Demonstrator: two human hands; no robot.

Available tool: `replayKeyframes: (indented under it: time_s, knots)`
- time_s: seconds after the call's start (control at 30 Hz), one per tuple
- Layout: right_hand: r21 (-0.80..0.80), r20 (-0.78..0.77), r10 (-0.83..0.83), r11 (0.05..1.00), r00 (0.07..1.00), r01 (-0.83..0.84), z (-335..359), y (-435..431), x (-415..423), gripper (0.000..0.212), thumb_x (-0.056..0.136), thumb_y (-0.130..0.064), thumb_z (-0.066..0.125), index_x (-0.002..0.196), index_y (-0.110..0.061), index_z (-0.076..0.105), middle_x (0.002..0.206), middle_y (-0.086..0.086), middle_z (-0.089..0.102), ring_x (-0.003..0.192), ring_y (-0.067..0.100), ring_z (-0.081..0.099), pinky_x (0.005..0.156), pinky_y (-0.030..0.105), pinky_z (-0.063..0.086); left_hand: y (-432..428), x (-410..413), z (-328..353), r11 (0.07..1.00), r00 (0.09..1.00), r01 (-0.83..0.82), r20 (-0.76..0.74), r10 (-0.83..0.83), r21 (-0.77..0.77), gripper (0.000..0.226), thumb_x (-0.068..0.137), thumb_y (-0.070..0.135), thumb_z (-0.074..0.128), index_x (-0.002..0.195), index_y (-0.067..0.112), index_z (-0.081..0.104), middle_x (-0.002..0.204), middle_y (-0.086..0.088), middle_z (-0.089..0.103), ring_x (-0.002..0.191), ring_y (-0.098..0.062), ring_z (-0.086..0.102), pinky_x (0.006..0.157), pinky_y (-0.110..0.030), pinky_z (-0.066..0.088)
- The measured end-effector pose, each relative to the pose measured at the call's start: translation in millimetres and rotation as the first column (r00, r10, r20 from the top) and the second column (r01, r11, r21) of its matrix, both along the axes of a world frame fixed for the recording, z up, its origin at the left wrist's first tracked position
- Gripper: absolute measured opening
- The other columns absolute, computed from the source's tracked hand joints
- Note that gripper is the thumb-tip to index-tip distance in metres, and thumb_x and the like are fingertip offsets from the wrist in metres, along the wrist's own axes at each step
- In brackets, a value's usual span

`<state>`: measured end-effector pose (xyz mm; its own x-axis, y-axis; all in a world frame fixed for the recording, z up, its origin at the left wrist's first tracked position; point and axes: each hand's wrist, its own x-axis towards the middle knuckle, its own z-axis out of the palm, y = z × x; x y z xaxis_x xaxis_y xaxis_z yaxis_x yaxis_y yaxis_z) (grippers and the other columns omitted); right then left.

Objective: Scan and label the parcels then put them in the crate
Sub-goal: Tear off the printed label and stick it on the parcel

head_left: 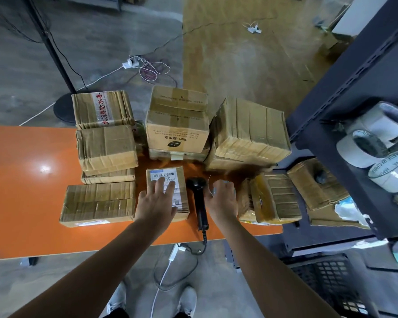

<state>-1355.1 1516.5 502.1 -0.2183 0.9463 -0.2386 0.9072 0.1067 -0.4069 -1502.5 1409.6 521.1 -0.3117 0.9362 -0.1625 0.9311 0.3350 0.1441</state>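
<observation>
The left hand (157, 203) presses flat, fingers spread, on the labelled parcel (182, 187) mid-table (21, 203). The right hand (223, 199), fingers curled, hovers just beside the scanner (199, 203); I cannot tell whether it holds anything.

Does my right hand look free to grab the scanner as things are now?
Probably yes. The right hand is right beside the scanner on the table, with nothing between them, and the scanner's handle lies bare. Whether those curled fingers hold something is unclear.
</observation>
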Motion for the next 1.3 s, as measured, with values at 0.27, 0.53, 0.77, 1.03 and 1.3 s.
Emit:
replayKeyframes:
  time_s: [0.27,0.53,0.77,1.03,1.3]
  knots:
    - [0.013,0.178,0.049,0.999,0.983,-0.052,-14,17,14,0.031,0.101,-0.035,0.048,0.125,-0.015,0.051,0.121,0.007,0.062,0.103,0.026,0.064,0.072,0.034,0.045,13,15,9,0.999,0.998,0.018,0.055,-0.020,0.044,0.061,0.094,0.042,0.053,0.145,0.018,0.029,0.152,-0.011,0.027,0.138,-0.029,0.031,0.104,-0.041,0.040]
    - [0.074,0.155,0.141,0.985,0.978,-0.154,0,30,20,0.027,0.102,-0.031,0.043,0.126,-0.020,0.053,0.111,0.004,0.068,0.101,0.025,0.065,0.073,0.032,0.043,21,20,22,0.986,0.965,0.065,0.244,-0.101,0.150,0.055,0.095,0.028,0.053,0.144,0.015,0.033,0.148,-0.009,0.032,0.135,-0.027,0.035,0.103,-0.039,0.041]
    - [0.037,-0.084,0.476,0.880,0.876,-0.474,58,36,25,0.025,0.102,-0.021,0.048,0.124,-0.021,0.059,0.116,0.001,0.064,0.101,0.017,0.059,0.077,0.031,0.045,42,5,60,0.974,0.841,0.032,0.521,-0.148,0.226,0.047,0.098,0.005,0.040,0.144,0.015,0.041,0.146,-0.004,0.042,0.131,-0.021,0.041,0.104,-0.027,0.036]
    - [-0.075,-0.169,0.649,0.742,0.742,-0.666,132,24,-9,0.018,0.100,-0.015,0.050,0.112,-0.024,0.061,0.100,-0.016,0.057,0.090,-0.002,0.052,0.074,0.017,0.039,37,-36,106,0.954,0.778,0.301,0.582,-0.235,-0.017,0.011,0.097,0.019,0.051,0.090,0.023,0.058,0.093,0.001,0.060,0.092,-0.023,0.061,0.081,-0.037,0.048]
    - [-0.068,-0.249,0.610,0.764,0.752,-0.642,155,19,-38,0.018,0.099,-0.023,0.056,0.117,-0.027,0.057,0.113,-0.015,0.059,0.094,-0.003,0.057,0.075,0.016,0.042,25,-61,117,0.969,0.780,0.247,0.594,-0.197,-0.004,0.013,0.096,0.018,0.056,0.102,0.010,0.063,0.098,-0.004,0.064,0.090,-0.020,0.061,0.074,-0.028,0.045]
